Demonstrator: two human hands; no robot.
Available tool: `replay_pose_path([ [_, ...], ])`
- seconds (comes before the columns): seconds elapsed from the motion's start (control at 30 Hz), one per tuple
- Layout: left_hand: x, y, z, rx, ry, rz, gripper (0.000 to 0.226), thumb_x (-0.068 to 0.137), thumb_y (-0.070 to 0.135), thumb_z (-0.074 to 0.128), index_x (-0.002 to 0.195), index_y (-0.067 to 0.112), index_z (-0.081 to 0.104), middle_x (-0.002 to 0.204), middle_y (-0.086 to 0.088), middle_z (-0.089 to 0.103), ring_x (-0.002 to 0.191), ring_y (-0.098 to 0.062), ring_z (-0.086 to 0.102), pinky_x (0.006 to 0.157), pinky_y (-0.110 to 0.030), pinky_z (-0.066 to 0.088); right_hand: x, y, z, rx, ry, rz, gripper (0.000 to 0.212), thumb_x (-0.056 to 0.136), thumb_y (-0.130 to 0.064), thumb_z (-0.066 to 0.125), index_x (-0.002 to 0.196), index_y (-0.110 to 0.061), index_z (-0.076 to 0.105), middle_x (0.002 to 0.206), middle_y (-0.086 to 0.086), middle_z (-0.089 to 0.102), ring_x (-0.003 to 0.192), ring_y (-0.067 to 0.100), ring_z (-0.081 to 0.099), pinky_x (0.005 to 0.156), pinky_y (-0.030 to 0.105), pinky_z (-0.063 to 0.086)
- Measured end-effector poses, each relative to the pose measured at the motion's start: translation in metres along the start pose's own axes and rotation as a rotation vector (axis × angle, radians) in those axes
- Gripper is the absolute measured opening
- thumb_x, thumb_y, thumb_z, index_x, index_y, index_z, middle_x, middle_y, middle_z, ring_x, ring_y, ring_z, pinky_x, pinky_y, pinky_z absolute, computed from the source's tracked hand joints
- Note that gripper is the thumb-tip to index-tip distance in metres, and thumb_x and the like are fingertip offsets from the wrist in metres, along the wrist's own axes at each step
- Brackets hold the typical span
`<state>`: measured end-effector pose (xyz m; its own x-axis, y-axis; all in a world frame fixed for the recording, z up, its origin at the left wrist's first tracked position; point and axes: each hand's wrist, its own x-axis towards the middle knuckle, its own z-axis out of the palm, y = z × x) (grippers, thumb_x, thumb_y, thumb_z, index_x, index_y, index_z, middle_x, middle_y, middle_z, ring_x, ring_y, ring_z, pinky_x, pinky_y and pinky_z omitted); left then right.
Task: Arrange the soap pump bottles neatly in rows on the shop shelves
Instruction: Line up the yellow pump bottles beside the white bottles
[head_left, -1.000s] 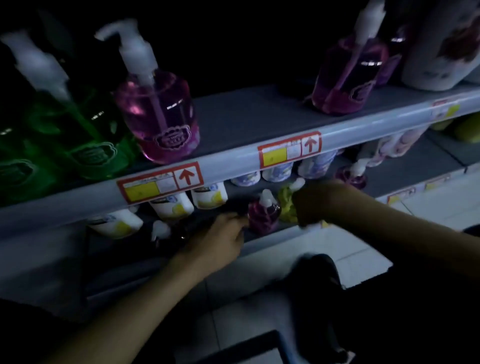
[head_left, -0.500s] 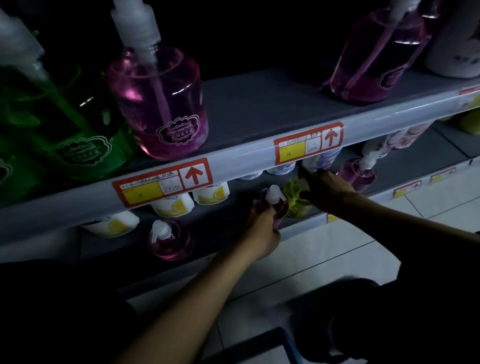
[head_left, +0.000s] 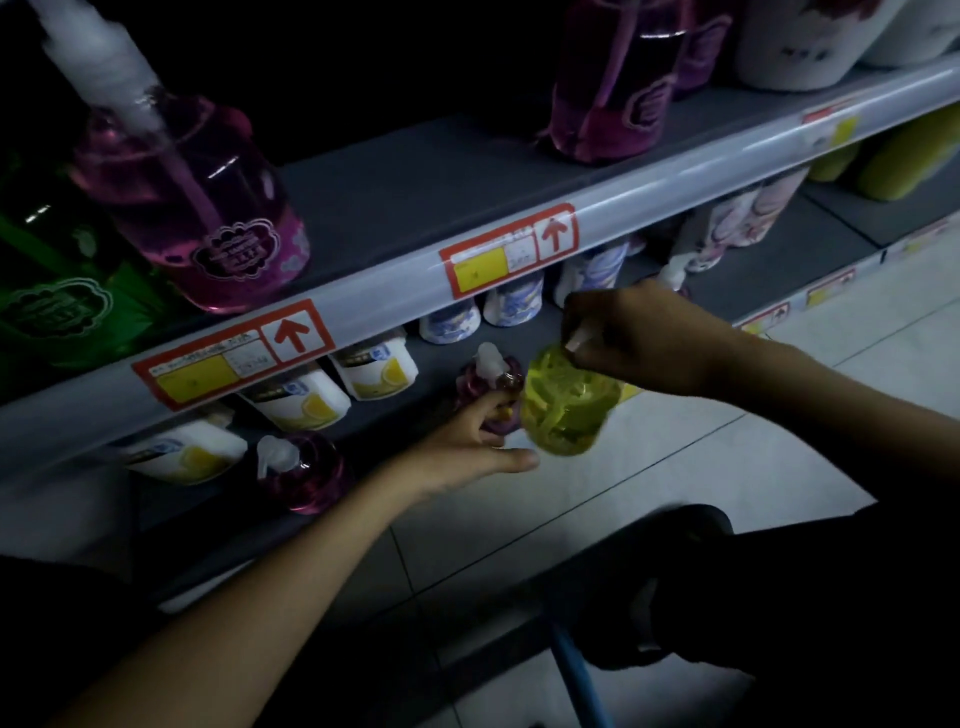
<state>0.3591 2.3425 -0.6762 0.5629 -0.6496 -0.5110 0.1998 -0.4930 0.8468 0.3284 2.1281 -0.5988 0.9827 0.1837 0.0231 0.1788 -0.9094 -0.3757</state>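
A: Far left, upper shelf (head_left: 415, 176) — what's sitting there?
B: A green bottle (head_left: 57, 306) and a big pink bottle (head_left: 197, 208) are standing side by side near the front edge. Red-and-yellow price tags (head_left: 234, 353) are running along the rail below.
A: Lower shelf (head_left: 439, 361)?
B: White lemon tubs (head_left: 301, 400) are lining the back left. A round pink pump bottle (head_left: 306, 473) is standing just in front of them, near the edge.
A: Left hand?
B: The left hand (head_left: 467, 441) is reaching in from below. Its fingers are curling round the lower body of a small pink bottle (head_left: 491, 384), and the thumb is sticking out to the right, free. That bottle is standing upright near the front edge.
A: And the one beside it?
B: The yellow-green bottle (head_left: 566, 405) is touching the small pink bottle on its right and overlapping the shelf's front edge. It's blurred — can't tell if it's resting on the shelf. The right hand (head_left: 639, 338) is reaching in from the right, fingertips pinching its white pump head from above.
A: Further right?
B: Blue-patterned tubs (head_left: 514, 304) are sitting behind the hands. Another pink bottle (head_left: 613, 88) is standing on the upper shelf, with white containers (head_left: 810, 41) beside it.
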Motion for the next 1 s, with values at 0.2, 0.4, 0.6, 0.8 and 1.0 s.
replay_pose_path([
  [0.2,-0.044,0.031,0.012,-0.478,-0.383,0.099,0.062,0.066,0.007,0.082,0.123,0.016,0.06,0.123,-0.009,0.065,0.118,-0.026,0.058,0.1,-0.042,0.047,-0.016,-0.041,-0.043,0.49,0.007,0.071,0.029,0.09,-0.028,0.061,0.093,0.0,0.065,0.072,0.014,0.058,0.06,0.005,0.048,0.059,0.022,0.041],
  [0.4,-0.093,0.067,0.018,-0.653,-0.245,0.297,0.059,0.056,0.029,0.091,0.11,0.015,0.072,0.115,-0.009,0.069,0.107,-0.024,0.065,0.089,-0.036,0.054,-0.03,-0.062,-0.086,0.968,-0.134,0.02,0.039,0.088,-0.031,0.062,0.116,-0.004,0.059,0.098,0.018,0.061,0.088,0.035,0.058,0.078,0.044,0.044],
  [0.6,-0.121,0.084,-0.008,-0.718,-0.051,0.448,0.062,0.046,0.039,0.094,0.1,0.013,0.076,0.108,-0.01,0.072,0.098,-0.023,0.069,0.078,-0.033,0.058,-0.03,-0.07,-0.087,1.025,-0.3,-0.073,0.066,0.078,-0.018,0.074,0.137,-0.023,0.045,0.133,0.01,0.058,0.124,0.029,0.055,0.107,0.052,0.04],
  [0.8,-0.117,0.084,-0.013,-0.541,0.212,0.489,0.054,0.057,0.046,0.087,0.103,0.021,0.074,0.107,-0.007,0.072,0.095,-0.019,0.069,0.069,-0.027,0.056,-0.024,-0.076,-0.073,0.969,-0.084,-0.062,0.07,0.069,-0.016,0.083,0.129,-0.024,0.05,0.114,0.01,0.067,0.105,0.022,0.067,0.093,0.04,0.054],
  [1.0,-0.121,0.093,-0.011,-0.259,0.269,0.592,0.072,0.057,0.045,0.087,0.12,0.024,0.059,0.119,-0.007,0.068,0.113,-0.026,0.062,0.089,-0.035,0.052,-0.023,-0.096,-0.06,0.745,0.216,-0.039,0.078,0.055,-0.045,0.087,0.122,-0.03,0.05,0.088,-0.007,0.067,0.081,0.005,0.068,0.075,0.026,0.056],
])
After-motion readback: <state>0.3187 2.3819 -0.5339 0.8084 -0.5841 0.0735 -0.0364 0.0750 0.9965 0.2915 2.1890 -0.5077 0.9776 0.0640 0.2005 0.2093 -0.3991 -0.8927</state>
